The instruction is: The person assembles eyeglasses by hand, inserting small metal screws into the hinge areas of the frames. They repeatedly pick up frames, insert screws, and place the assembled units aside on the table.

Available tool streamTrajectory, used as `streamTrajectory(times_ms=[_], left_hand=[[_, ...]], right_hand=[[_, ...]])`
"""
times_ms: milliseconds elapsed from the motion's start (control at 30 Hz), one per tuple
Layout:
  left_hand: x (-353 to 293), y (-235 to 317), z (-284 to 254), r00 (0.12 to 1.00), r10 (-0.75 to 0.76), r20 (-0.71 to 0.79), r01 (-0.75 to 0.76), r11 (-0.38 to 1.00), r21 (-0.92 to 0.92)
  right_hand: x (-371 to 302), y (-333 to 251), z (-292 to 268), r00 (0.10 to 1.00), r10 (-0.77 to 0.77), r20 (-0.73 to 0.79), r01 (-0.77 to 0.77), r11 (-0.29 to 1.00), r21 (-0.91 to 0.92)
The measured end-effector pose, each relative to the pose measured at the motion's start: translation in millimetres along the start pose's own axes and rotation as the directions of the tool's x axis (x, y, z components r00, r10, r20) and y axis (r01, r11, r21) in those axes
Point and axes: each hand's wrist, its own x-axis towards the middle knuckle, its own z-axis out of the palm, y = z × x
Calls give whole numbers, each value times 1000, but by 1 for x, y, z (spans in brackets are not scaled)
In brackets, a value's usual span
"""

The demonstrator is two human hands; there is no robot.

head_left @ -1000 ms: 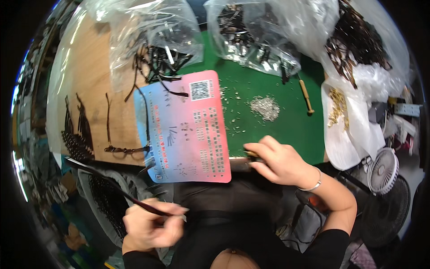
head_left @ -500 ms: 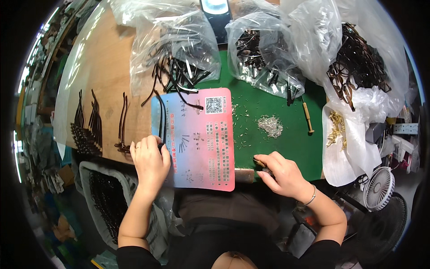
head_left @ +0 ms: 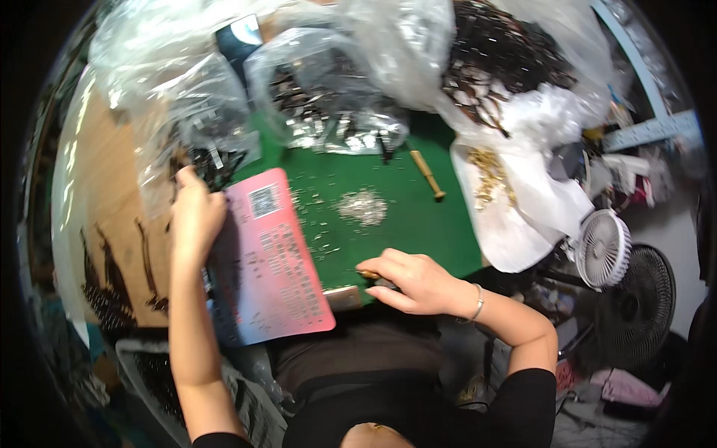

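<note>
My left hand is at the left edge of the pink and blue printed sheet, its fingers by the dark eyeglass temples at the mouth of a clear plastic bag. Blur hides whether anything is in those fingers. My right hand, above the front edge of the green mat, is closed round a small tool with a brass-coloured end; the palm covers most of it. Beyond it lies a heap of tiny silver metal parts, with several scattered to its left.
A brass-coloured rod-like tool lies on the mat. White wrapping holds small gold parts. Bags of dark temples and frames stand behind. Dark eyewear pieces lie left. A white fan stands right.
The view has swung, shifting the scene leftward. My left hand has moved from the sheet's lower left up toward the temples at the bag. My right hand keeps its grip near the mat's edge.
</note>
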Motion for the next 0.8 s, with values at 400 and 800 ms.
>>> streamTrajectory(times_ms=[400, 800], left_hand=[[-32, -27, -20, 879, 102, 466, 345, 539, -768], [-58, 2, -47, 889, 205, 410, 435, -100, -895]], right_hand=[[-21, 67, -107, 775, 171, -608, -529, 702, -478], [-18, 78, -124, 606, 491, -626, -749, 617, -242]])
